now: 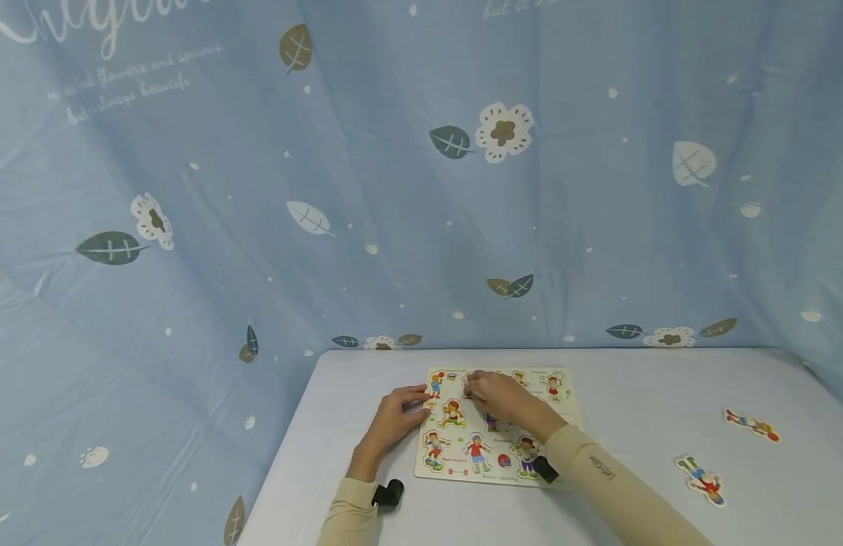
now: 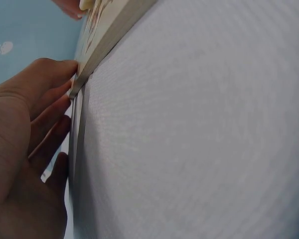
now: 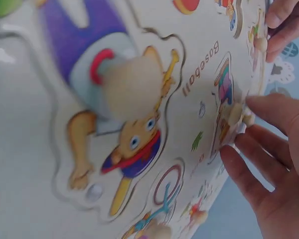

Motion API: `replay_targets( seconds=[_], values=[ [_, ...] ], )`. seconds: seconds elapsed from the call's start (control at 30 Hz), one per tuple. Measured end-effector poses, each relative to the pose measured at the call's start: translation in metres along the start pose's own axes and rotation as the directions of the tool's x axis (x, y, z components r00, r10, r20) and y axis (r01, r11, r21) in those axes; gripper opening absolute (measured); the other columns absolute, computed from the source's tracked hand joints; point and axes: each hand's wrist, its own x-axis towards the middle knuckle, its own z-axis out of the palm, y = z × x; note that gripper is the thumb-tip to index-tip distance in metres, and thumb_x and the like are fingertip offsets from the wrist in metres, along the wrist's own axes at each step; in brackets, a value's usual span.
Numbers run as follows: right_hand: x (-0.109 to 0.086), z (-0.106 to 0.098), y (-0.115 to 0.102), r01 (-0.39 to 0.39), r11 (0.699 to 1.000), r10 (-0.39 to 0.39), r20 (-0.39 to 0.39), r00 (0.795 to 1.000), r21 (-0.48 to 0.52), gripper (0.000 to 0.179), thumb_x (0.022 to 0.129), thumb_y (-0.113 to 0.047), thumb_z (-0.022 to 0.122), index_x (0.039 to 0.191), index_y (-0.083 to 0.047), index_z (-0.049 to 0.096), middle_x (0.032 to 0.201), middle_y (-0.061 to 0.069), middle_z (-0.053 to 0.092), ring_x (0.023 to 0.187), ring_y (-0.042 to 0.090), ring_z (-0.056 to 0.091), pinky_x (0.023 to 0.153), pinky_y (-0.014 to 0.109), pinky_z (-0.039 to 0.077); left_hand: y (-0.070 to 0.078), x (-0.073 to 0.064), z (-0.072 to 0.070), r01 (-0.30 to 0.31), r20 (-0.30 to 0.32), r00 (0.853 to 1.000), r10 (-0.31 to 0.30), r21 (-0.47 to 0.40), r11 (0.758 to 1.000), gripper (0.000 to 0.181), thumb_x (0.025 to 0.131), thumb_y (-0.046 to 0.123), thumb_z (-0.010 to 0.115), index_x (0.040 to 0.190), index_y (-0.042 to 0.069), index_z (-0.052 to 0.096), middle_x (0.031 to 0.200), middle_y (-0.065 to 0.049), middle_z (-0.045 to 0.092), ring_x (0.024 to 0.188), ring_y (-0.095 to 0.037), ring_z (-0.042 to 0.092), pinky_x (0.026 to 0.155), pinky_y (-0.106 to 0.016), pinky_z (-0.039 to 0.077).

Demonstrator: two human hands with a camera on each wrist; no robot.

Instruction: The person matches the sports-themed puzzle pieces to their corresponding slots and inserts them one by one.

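Note:
A wooden knob puzzle board (image 1: 458, 479) with pictures of children at sports lies on the table. My left hand (image 1: 395, 417) rests at the board's left edge; in the left wrist view its thumb and fingertips (image 2: 65, 67) touch that edge, fingers fairly straight. Over the board's upper middle, my right hand (image 1: 499, 396) pinches the small knob of a puzzle piece (image 1: 467, 387), mostly hidden under the fingers. The right wrist view shows that knob (image 3: 248, 120) between thumb and fingers. Nearer that camera is the baseball player piece (image 3: 134, 134) in its slot.
Two loose figure pieces lie on the white table to the right: one farther back (image 1: 752, 425), one nearer (image 1: 701, 480). Several other pieces, such as the roller skater (image 1: 476, 453), sit on the board. A blue patterned curtain (image 1: 407, 189) hangs behind the table.

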Motion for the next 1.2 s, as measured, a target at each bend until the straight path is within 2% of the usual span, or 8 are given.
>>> replay_targets(
  seconds=[0.1, 0.2, 0.37, 0.5, 0.73, 0.9, 1.2],
  values=[
    [-0.005, -0.001, 0.003, 0.003, 0.999, -0.003, 0.000, 1.000, 0.034, 0.021, 0.095, -0.014, 0.064, 0.113, -0.009, 0.072, 0.127, 0.014, 0.064, 0.101, 0.026, 0.068, 0.083, 0.040, 0.059, 0.002, 0.000, -0.001, 0.004, -0.003, 1.000, -0.004, -0.001, 1.000, 0.033, 0.089, 0.021, 0.072, 0.118, 0.006, 0.071, 0.138, -0.008, 0.061, 0.133, -0.033, 0.051, 0.112, -0.056, 0.038],
    [-0.012, -0.001, 0.005, 0.008, 0.999, -0.007, -0.021, 1.000, 0.048, 0.020, 0.095, -0.015, 0.064, 0.113, -0.010, 0.072, 0.122, 0.012, 0.065, 0.103, 0.026, 0.067, 0.085, 0.041, 0.058, 0.003, 0.000, -0.001, 0.015, 0.000, 1.000, -0.015, -0.013, 1.000, 0.033, 0.088, 0.020, 0.072, 0.118, 0.005, 0.071, 0.138, -0.008, 0.061, 0.134, -0.033, 0.051, 0.113, -0.055, 0.038],
    [-0.031, -0.003, 0.009, 0.038, 0.999, -0.034, -0.112, 0.993, 0.032, 0.019, 0.091, -0.016, 0.070, 0.108, -0.009, 0.074, 0.109, 0.007, 0.069, 0.098, 0.022, 0.066, 0.080, 0.036, 0.058, 0.001, -0.001, 0.001, 0.019, -0.001, 1.000, -0.019, 0.005, 1.000, 0.032, 0.089, 0.020, 0.072, 0.118, 0.006, 0.071, 0.137, -0.007, 0.061, 0.133, -0.032, 0.051, 0.112, -0.054, 0.039],
    [-0.050, -0.008, 0.014, 0.066, 0.998, -0.065, -0.188, 0.980, 0.000, 0.017, 0.087, -0.015, 0.074, 0.103, -0.010, 0.075, 0.102, 0.004, 0.070, 0.092, 0.019, 0.067, 0.075, 0.032, 0.058, 0.001, -0.002, 0.001, 0.007, -0.009, 1.000, -0.007, 0.002, 1.000, 0.031, 0.089, 0.018, 0.072, 0.118, 0.006, 0.071, 0.137, -0.008, 0.061, 0.133, -0.033, 0.052, 0.111, -0.055, 0.040],
    [-0.086, -0.022, 0.026, -0.016, 1.000, 0.010, -0.213, 0.977, -0.024, 0.016, 0.086, -0.019, 0.075, 0.102, -0.014, 0.075, 0.102, -0.001, 0.070, 0.095, 0.017, 0.067, 0.082, 0.036, 0.058, 0.000, 0.001, 0.001, -0.006, -0.015, 1.000, 0.006, -0.008, 1.000, 0.032, 0.089, 0.019, 0.072, 0.118, 0.004, 0.071, 0.136, -0.008, 0.062, 0.132, -0.032, 0.052, 0.111, -0.055, 0.040],
    [-0.118, -0.031, 0.039, -0.042, 0.999, 0.033, -0.228, 0.973, -0.033, 0.014, 0.084, -0.015, 0.076, 0.099, -0.015, 0.075, 0.100, -0.001, 0.069, 0.096, 0.019, 0.067, 0.079, 0.036, 0.059, -0.001, 0.001, 0.002, -0.005, -0.018, 1.000, 0.005, -0.004, 1.000, 0.032, 0.089, 0.020, 0.072, 0.117, 0.006, 0.072, 0.136, -0.007, 0.062, 0.132, -0.032, 0.053, 0.110, -0.055, 0.040],
    [-0.182, -0.042, 0.068, -0.116, 0.985, 0.083, -0.236, 0.968, -0.130, 0.021, 0.078, -0.013, 0.081, 0.097, -0.019, 0.075, 0.100, -0.004, 0.068, 0.094, 0.018, 0.067, 0.076, 0.033, 0.059, -0.001, 0.002, 0.001, 0.006, -0.004, 1.000, -0.006, -0.018, 1.000, 0.031, 0.089, 0.019, 0.073, 0.117, 0.007, 0.072, 0.137, -0.006, 0.062, 0.133, -0.031, 0.052, 0.112, -0.053, 0.039]
  ],
)
